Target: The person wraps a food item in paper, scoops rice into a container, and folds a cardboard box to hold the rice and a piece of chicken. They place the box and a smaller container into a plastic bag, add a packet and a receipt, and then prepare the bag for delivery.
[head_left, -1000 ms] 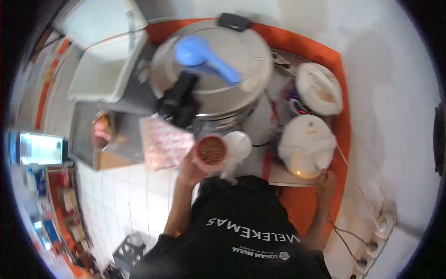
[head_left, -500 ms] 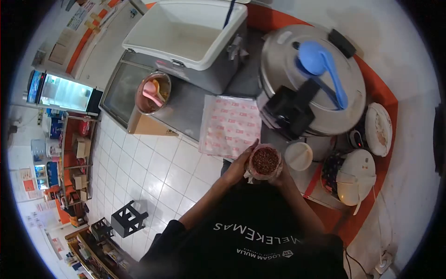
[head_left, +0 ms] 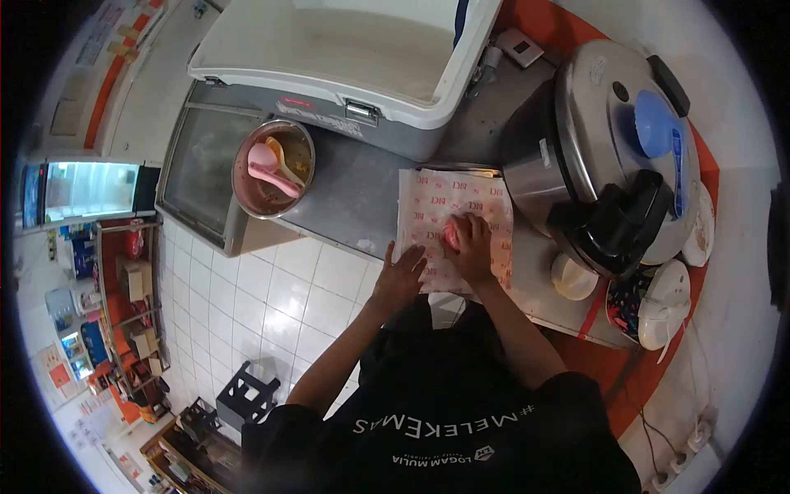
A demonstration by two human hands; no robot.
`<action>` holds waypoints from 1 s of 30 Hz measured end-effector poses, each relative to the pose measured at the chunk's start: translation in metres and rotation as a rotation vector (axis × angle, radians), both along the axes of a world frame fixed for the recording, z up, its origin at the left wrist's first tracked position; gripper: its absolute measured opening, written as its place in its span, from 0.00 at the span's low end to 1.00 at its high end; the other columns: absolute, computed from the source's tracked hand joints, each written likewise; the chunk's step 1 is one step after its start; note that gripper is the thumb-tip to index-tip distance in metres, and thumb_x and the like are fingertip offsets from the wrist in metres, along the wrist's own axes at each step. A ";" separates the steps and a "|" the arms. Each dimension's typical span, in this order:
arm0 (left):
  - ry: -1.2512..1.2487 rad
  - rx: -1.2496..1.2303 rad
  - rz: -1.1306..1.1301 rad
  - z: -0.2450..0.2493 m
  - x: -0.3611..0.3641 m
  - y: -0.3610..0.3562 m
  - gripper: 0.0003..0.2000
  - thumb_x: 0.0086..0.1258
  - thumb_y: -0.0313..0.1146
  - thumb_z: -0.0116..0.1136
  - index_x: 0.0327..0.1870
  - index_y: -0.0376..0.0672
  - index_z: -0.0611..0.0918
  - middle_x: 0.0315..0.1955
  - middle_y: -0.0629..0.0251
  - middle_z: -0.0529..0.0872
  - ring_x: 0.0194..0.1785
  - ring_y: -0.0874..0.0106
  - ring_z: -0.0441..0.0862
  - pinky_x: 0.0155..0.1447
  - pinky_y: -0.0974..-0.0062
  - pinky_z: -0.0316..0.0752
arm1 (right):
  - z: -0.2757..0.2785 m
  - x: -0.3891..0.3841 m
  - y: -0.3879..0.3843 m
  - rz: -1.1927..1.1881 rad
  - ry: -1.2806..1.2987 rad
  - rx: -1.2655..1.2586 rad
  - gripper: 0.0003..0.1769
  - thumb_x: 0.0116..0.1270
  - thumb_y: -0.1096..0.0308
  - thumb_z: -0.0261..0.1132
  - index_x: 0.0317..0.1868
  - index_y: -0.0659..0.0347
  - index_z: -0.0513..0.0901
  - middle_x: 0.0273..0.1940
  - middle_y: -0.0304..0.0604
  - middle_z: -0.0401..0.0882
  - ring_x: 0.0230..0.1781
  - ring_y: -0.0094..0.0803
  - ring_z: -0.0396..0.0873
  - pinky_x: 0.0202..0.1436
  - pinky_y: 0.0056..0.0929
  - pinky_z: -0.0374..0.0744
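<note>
Pinning the paper [head_left: 444,198] edge, left hand [head_left: 401,277] lies flat; right hand [head_left: 473,245] grips cup [head_left: 450,235].

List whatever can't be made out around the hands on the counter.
Head view only:
Cup: mostly covered by the right hand, so its contents and tilt are hidden.
Paper: the red print is too small to read, and the left hand covers its near edge.
Cooler box: cut off by the top edge.
Bowl: contents too small to tell under the pink scoops.

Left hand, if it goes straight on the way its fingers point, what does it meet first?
The printed paper, whose near edge the left hand touches; beyond that, probably the pink cup under the right hand.
</note>
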State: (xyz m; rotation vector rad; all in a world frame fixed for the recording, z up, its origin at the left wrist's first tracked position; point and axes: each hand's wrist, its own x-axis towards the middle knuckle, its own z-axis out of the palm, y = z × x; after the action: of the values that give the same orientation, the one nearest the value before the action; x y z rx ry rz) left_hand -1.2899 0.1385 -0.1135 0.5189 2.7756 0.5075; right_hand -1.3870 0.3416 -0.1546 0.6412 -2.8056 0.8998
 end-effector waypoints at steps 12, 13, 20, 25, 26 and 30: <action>0.056 -0.012 -0.387 -0.014 -0.012 -0.031 0.12 0.62 0.39 0.68 0.46 0.50 0.87 0.65 0.64 0.79 0.78 0.58 0.64 0.82 0.35 0.39 | 0.046 0.018 0.070 -0.413 -0.023 -0.058 0.35 0.66 0.61 0.72 0.70 0.59 0.69 0.64 0.61 0.68 0.65 0.62 0.66 0.68 0.58 0.66; 0.050 -0.018 -0.401 -0.013 -0.014 -0.031 0.11 0.62 0.38 0.68 0.44 0.50 0.87 0.63 0.64 0.81 0.77 0.58 0.65 0.82 0.36 0.40 | 0.042 0.021 0.089 -0.518 0.007 0.043 0.34 0.66 0.60 0.71 0.70 0.60 0.69 0.63 0.63 0.69 0.65 0.63 0.67 0.68 0.60 0.66; -0.071 0.441 0.028 0.026 -0.044 -0.024 0.06 0.70 0.28 0.62 0.44 0.38 0.83 0.49 0.57 0.87 0.57 0.60 0.84 0.68 0.58 0.73 | 0.084 0.033 0.112 -0.230 -0.059 0.116 0.39 0.67 0.59 0.70 0.74 0.60 0.64 0.62 0.60 0.71 0.66 0.61 0.68 0.71 0.55 0.67; -0.115 0.735 0.389 0.011 -0.084 -0.010 0.10 0.73 0.26 0.61 0.52 0.36 0.79 0.41 0.57 0.87 0.44 0.65 0.87 0.48 0.67 0.82 | 0.080 0.024 0.099 0.027 -0.380 -0.041 0.37 0.67 0.65 0.71 0.73 0.60 0.67 0.58 0.56 0.77 0.62 0.50 0.75 0.66 0.46 0.73; -0.154 0.853 0.432 0.001 -0.092 -0.008 0.13 0.75 0.26 0.60 0.57 0.37 0.77 0.40 0.61 0.86 0.41 0.73 0.84 0.43 0.72 0.81 | 0.072 0.012 0.104 -0.027 -0.468 -0.078 0.35 0.67 0.66 0.71 0.72 0.61 0.69 0.55 0.55 0.79 0.59 0.49 0.77 0.63 0.44 0.75; -0.073 0.796 0.540 -0.028 -0.115 -0.004 0.13 0.73 0.25 0.63 0.56 0.37 0.80 0.37 0.63 0.86 0.38 0.77 0.82 0.42 0.76 0.80 | 0.047 -0.029 0.110 -0.132 -0.451 -0.216 0.20 0.67 0.70 0.70 0.59 0.63 0.80 0.42 0.52 0.86 0.43 0.44 0.85 0.51 0.40 0.82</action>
State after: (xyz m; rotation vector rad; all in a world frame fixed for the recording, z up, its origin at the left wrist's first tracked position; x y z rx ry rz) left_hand -1.4045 0.1346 -0.1415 -0.1350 2.5247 1.7267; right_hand -1.4165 0.4519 -0.1078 0.2399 -3.0110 1.4489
